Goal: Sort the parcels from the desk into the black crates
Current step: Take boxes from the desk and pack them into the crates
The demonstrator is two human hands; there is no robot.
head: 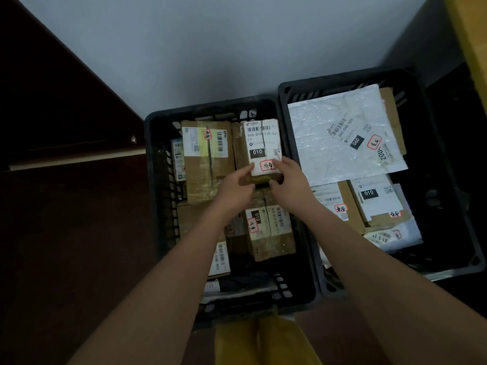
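Both my hands hold a small cardboard parcel (261, 147) with a white "010" label over the left black crate (155, 185). My left hand (235, 189) grips its near left edge. My right hand (288, 183) grips its near right corner, thumb on the red stamp. The left crate holds several brown boxes, among them a taped one (208, 159) at the back left and another "010" box (268, 227) below my hands. The right black crate (448, 180) holds a large white padded mailer (340, 138) lying on more labelled boxes (376, 201).
A dark wooden cabinet (52, 122) runs along the left. A pale wall (210, 48) rises behind the crates. A yellow-brown surface edge (471, 35) shows at the top right. Yellow cloth (263, 341) lies below the left crate's near rim.
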